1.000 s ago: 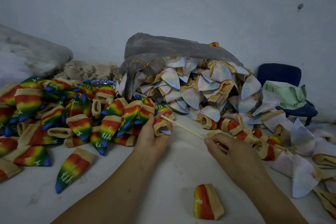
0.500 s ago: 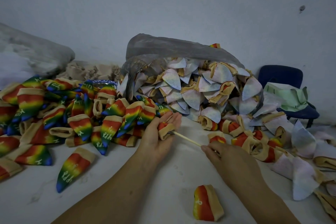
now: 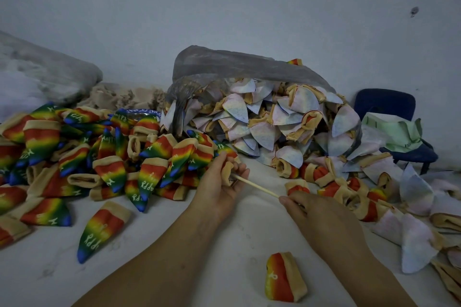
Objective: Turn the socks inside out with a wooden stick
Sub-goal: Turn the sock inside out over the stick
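My left hand grips a small sock with a beige cuff and rainbow tip at mid-frame. A thin wooden stick runs from inside the sock's cuff down to the right. My right hand pinches the stick's near end. A heap of rainbow-coloured socks lies to the left. A heap of pale inside-out socks spills from a grey plastic bag behind my hands.
One rainbow sock lies close to me under my right forearm, another at left front. A blue chair with green cloth stands at the right by the wall. A grey bundle sits at the far left on the white surface.
The stick has gone deeper into the sock, and the sock's rainbow tip now shows beyond my left fingers. My right hand has stayed close to the same spot.
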A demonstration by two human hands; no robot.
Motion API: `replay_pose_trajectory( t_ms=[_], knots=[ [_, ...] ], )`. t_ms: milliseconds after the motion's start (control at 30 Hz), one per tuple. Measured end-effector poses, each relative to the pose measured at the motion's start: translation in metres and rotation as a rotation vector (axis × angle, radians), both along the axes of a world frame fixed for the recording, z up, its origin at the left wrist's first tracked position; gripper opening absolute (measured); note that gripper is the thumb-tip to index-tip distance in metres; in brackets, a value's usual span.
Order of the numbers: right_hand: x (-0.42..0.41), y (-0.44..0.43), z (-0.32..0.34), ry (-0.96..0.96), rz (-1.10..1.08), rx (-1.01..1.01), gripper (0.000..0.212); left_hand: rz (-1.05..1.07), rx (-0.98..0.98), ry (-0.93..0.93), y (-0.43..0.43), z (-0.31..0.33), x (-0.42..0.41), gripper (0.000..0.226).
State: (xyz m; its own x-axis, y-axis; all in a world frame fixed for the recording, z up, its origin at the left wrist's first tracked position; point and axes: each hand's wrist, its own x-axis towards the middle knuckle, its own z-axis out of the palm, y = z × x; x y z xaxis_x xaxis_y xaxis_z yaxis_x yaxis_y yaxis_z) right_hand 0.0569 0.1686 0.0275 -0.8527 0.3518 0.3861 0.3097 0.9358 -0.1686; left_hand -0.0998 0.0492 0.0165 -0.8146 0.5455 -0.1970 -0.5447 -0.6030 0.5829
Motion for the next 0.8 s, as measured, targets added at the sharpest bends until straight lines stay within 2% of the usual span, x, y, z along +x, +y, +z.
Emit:
replay_pose_trajectory(
  t_ms=[133, 267, 533, 667, 800],
  knots=[
    [-0.001, -0.002, 0.002, -0.038, -0.018, 0.016, 0.035, 0.024, -0.066, 0.074, 0.001, 0.002, 0.004, 0.04],
    [-0.001, -0.009, 0.003, -0.055, -0.022, 0.004, 0.034, 0.053, -0.057, -0.003, 0.005, 0.006, 0.008, 0.025],
    [-0.006, -0.021, 0.002, -0.019, 0.02, -0.037, 0.038, -0.079, 0.143, -0.026, 0.009, 0.01, 0.021, 0.054],
    [-0.008, -0.02, -0.003, 0.044, 0.043, -0.15, 0.039, -0.078, 0.137, 0.047, 0.01, 0.009, 0.022, 0.055],
    [-0.009, -0.023, -0.007, 0.041, 0.051, -0.181, 0.041, -0.047, 0.086, 0.014, 0.011, 0.002, 0.021, 0.054]
  ],
)
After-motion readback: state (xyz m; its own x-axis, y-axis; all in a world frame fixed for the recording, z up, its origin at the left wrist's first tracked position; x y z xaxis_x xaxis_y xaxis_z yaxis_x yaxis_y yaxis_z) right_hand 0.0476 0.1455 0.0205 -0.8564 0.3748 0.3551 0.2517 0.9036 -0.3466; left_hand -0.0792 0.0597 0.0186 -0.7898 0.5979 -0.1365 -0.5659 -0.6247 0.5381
